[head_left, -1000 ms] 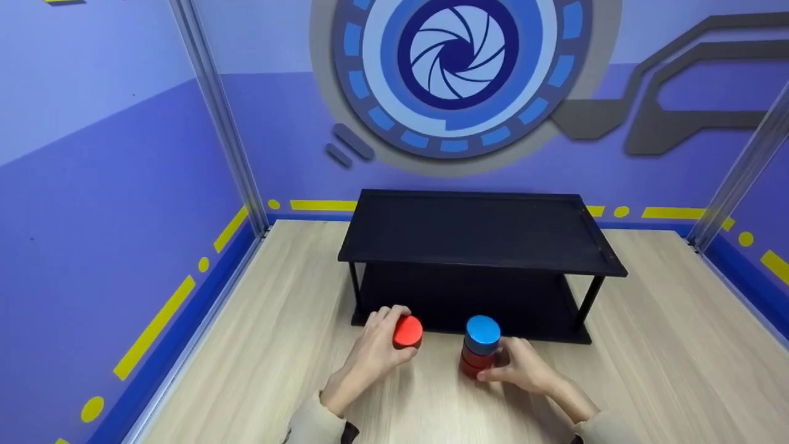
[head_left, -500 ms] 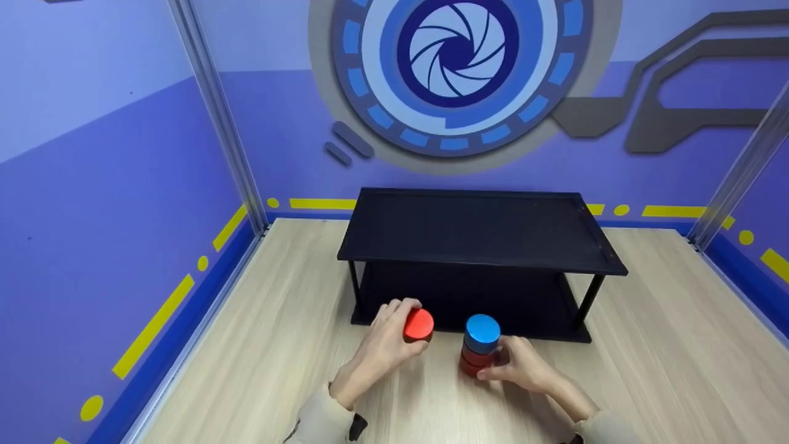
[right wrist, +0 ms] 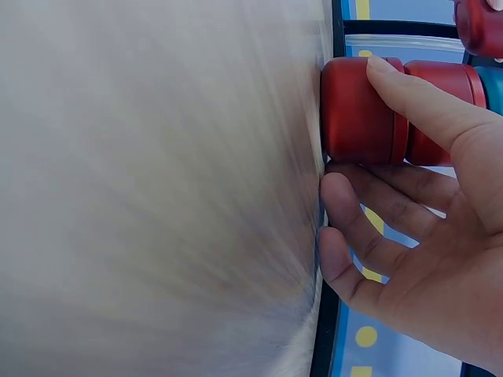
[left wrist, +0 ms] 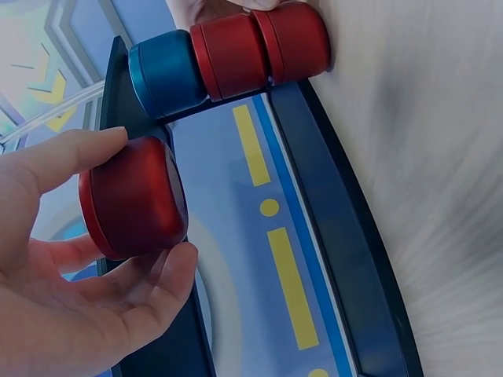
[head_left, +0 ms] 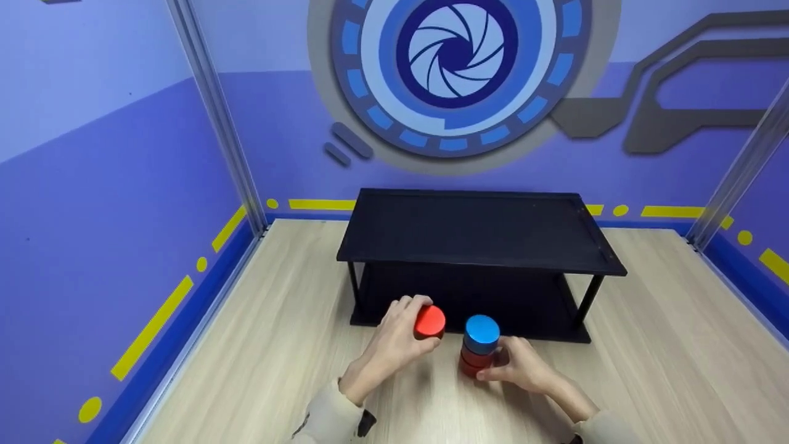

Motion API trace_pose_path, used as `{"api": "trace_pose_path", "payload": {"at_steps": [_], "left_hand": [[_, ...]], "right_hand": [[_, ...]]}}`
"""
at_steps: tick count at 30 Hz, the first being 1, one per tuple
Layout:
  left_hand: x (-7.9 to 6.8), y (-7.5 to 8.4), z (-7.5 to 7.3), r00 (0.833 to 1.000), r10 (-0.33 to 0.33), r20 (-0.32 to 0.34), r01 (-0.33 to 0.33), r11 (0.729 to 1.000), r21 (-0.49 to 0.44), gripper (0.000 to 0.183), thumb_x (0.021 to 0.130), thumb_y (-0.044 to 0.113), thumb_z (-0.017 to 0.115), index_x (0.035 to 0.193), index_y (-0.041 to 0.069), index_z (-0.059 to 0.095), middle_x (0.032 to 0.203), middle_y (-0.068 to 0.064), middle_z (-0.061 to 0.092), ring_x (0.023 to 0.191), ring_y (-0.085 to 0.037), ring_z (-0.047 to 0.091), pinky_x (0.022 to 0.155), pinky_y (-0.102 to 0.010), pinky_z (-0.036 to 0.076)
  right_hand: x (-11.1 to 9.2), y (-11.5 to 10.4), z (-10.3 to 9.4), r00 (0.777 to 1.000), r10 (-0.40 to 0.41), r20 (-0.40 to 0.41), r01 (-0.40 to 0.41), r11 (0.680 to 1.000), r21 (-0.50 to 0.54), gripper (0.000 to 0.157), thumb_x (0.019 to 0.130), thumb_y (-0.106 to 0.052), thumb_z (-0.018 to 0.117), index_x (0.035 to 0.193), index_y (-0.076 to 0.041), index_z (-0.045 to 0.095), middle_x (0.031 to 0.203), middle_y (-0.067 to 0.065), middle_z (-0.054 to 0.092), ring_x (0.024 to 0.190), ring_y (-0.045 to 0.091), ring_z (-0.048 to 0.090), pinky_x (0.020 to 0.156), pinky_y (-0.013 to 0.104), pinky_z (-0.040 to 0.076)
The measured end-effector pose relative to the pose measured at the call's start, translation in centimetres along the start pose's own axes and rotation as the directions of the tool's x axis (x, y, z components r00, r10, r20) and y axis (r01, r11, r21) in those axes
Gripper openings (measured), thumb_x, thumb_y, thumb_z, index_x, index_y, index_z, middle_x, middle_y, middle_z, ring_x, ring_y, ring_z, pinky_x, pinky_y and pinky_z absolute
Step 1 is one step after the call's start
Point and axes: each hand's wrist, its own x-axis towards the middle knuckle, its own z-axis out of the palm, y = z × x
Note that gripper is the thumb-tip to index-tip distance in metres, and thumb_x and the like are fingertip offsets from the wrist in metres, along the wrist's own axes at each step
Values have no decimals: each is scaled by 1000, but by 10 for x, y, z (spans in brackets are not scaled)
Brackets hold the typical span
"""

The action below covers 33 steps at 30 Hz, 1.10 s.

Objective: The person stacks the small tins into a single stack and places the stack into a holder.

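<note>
While the right grip (head_left: 521, 365) pinches the lowest red canister (right wrist: 354, 110), I'd move the left grip (head_left: 396, 342), holding a separate red canister (left wrist: 137, 196), gently, without bumping the blue canister (head_left: 482, 333).

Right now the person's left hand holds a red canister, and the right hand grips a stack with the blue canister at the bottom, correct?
Not quite: the blue canister is on top, above two red canisters, as the head view shows. The rest is right.
</note>
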Motion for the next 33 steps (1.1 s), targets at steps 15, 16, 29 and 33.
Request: {"api": "trace_pose_path", "payload": {"at_steps": [15,16,29,33], "left_hand": [[9,13,3,1000,18,-12,-18,1000,-10,55,72,24,81,120,13,57,107,-4,61,95,-18,54,79,-27,46],[10,14,3,1000,19,-10,-19,1000,-12,55,72,24,81,120,13,57,107,-3,61,95,-18,54,79,-27,45],[16,30,8,999,41,23,-40,998,-45,56,75,27,80,124,15,56,110,-1,61,98,-15,53,83,-26,46],[18,35,10,998,52,20,-51,998,-42,55,75,29,79,123,15,56,109,0,61,97,-14,53,82,-24,46]], "right_hand": [[2,1,-3,999,27,27,-28,999,24,47,73,-32,82,108,-5,67,100,6,72,81,1,56,72,21,46],[2,1,-3,999,23,25,-23,999,22,47,73,-32,82,108,-5,67,100,6,72,81,1,56,73,21,46],[0,0,-2,1000,18,22,-18,1000,8,48,73,-34,82,109,-5,67,102,5,72,86,0,57,78,22,47],[0,-1,-2,1000,6,30,-6,1000,13,49,74,-34,81,112,-7,66,105,4,72,88,1,57,79,23,48]]}}
